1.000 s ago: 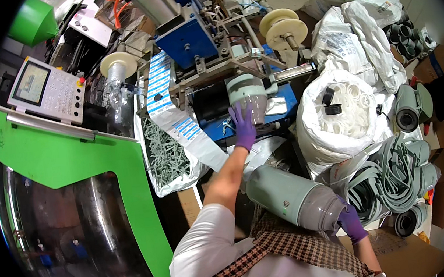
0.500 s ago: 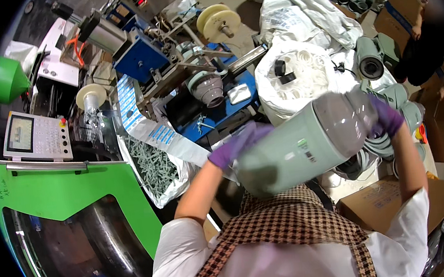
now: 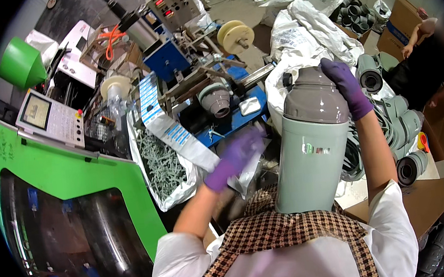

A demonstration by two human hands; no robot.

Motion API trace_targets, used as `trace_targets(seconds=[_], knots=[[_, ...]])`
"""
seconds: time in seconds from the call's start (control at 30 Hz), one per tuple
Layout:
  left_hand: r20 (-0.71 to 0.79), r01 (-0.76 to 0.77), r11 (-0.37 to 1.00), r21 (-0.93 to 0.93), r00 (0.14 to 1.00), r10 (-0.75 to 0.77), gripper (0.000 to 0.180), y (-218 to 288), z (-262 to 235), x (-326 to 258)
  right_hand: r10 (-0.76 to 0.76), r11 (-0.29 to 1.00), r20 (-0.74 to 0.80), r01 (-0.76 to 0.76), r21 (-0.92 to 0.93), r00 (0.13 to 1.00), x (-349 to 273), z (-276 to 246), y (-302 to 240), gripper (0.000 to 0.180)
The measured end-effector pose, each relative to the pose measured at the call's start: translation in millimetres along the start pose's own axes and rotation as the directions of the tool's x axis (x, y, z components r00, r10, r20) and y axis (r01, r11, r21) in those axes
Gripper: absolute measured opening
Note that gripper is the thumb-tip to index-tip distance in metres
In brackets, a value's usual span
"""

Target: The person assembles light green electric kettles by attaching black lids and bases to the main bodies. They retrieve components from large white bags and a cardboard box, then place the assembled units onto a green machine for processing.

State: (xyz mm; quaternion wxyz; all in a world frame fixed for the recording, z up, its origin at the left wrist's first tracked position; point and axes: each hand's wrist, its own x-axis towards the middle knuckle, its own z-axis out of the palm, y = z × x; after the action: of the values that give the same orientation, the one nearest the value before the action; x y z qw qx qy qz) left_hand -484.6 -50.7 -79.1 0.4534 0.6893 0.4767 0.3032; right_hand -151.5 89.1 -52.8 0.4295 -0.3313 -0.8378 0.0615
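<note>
A large pale green plastic canister [image 3: 312, 169] with a grey, stepped, narrower top [image 3: 314, 99] stands nearly upright in front of my body. A small shiny label is on its side. My right hand [image 3: 347, 88], in a purple glove, is closed round the upper right of the grey top. To the left of the canister and apart from it is my left hand [image 3: 237, 157], also gloved in purple. Motion smears its fingers, so whether it holds anything cannot be made out. Close by hangs a white strip with blue labels [image 3: 170, 136].
A blue bench machine [image 3: 167, 57] holds a similar grey part [image 3: 214, 100]. Grey-green scraps fill a white sack [image 3: 162, 163] at left, beside a green machine [image 3: 132, 213]. White sacks, several canister parts [image 3: 404, 124] and cardboard boxes are at right. Another person [image 3: 422, 60] works there.
The canister has swung from a slant to nearly upright, its grey top now further left. My left hand has come off its side. The view has shifted slightly.
</note>
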Motion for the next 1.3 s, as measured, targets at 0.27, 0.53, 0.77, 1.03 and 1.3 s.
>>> trace_targets(seconds=[0.27, 0.53, 0.77, 1.03, 1.3], knots=[[-0.174, -0.559, 0.749, 0.356, 0.748, 0.641, 0.022, 35.3, -33.7, 120.6, 0.312, 0.778, 0.173, -0.356, 0.518, 0.934, 25.9, 78.1, -57.8, 0.031], [-0.154, -0.444, 0.813, 0.376, 0.835, 0.528, 0.021, 0.9, -22.5, 101.6, 0.421, 0.771, 0.169, -0.449, 0.452, 0.891, -1.8, 95.4, -63.4, 0.027], [0.017, 0.079, 0.925, -0.372, 0.997, -0.078, 0.029, -12.3, -6.2, 156.7, 0.469, 0.881, -0.487, -0.432, 0.193, 0.737, -48.2, 74.1, -61.5, 0.017], [0.016, 0.251, 0.806, -0.536, 0.958, -0.287, 0.044, -9.9, -69.5, 187.7, 0.633, 0.706, -0.202, -0.664, -0.247, 0.748, -229.1, 6.1, -45.9, 0.02], [0.032, -0.374, 0.81, 0.451, 0.914, 0.404, 0.032, -24.7, -38.4, 190.7, 0.794, 0.466, -0.184, -0.775, -0.426, 0.579, -267.4, 127.0, -1.5, 0.043]])
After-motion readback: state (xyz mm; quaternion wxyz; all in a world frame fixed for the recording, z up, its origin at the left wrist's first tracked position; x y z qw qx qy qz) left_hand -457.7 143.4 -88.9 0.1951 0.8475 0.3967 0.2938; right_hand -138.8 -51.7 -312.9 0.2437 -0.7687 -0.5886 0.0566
